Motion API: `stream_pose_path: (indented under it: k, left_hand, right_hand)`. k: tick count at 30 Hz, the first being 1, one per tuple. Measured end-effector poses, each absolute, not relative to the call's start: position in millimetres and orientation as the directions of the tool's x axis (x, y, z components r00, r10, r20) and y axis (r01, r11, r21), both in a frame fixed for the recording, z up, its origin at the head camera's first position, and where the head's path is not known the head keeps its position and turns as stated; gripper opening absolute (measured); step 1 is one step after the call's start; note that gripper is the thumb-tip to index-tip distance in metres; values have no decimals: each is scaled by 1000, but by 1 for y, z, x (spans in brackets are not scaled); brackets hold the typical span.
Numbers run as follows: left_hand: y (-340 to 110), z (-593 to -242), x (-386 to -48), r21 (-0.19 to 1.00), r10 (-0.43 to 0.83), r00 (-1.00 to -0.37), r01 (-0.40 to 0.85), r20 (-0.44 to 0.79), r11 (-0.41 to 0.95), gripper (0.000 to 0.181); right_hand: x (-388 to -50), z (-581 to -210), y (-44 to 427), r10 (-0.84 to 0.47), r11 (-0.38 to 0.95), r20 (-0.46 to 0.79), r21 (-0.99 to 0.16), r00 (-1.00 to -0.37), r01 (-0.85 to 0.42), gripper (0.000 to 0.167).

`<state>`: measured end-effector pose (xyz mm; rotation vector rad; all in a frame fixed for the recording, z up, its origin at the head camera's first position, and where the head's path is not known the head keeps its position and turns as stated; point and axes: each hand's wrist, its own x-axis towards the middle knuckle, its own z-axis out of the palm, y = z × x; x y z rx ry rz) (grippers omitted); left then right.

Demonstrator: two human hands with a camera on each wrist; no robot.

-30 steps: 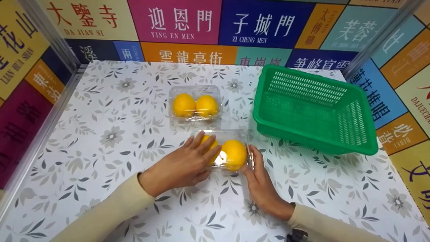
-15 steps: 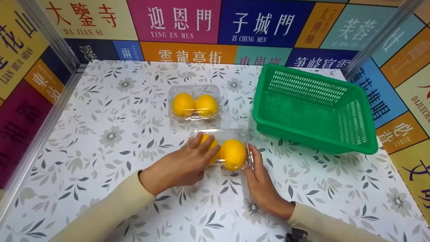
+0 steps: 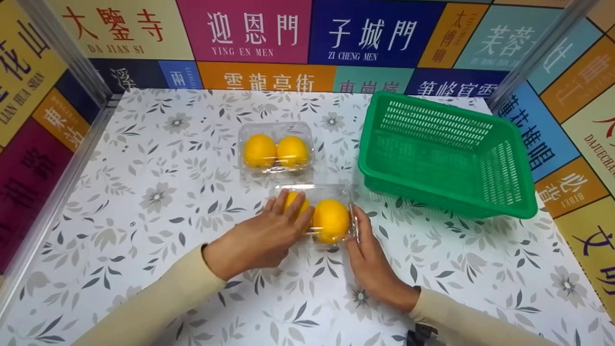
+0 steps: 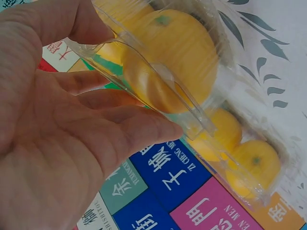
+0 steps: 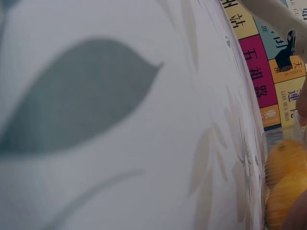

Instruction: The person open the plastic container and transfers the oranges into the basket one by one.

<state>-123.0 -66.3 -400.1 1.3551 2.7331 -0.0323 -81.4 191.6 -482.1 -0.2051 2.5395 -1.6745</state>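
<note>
A clear plastic clamshell box (image 3: 326,192) with two oranges (image 3: 331,221) in it sits near the middle of the table. My left hand (image 3: 262,238) lies over its left part, fingers across the lid and partly hiding one orange. In the left wrist view, the thumb (image 4: 91,24) of that hand bears on the box's rim. At the box's right end, my right hand (image 3: 377,269) grips the side between thumb and fingers. Whether the lid is latched I cannot tell. Just behind stands a second clamshell box (image 3: 276,129), also with two oranges (image 3: 292,151).
A green slotted plastic basket (image 3: 447,204) stands at the back right, to the right of both boxes. The table (image 3: 158,269) has a white cloth with grey leaves. Panels with printed characters (image 3: 370,36) wall in the back and sides.
Both hands keep their places on the front box. The left thumb has slipped out of sight under the hand in the head view. The whole head view has shifted slightly.
</note>
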Motion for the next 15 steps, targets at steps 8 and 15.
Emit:
stream_pose_path:
  k: [8,15]
  left_hand:
    - [-61,-398,-123,13,773,-620,779,-136,627,79]
    - [-61,-393,-125,-9,779,-610,788,-146,616,82]
  right_hand:
    - [-81,-481,191,-172,388,9,-918,-985,-76,70]
    - [-83,-481,193,-185,404,7,-911,-983,-82,73]
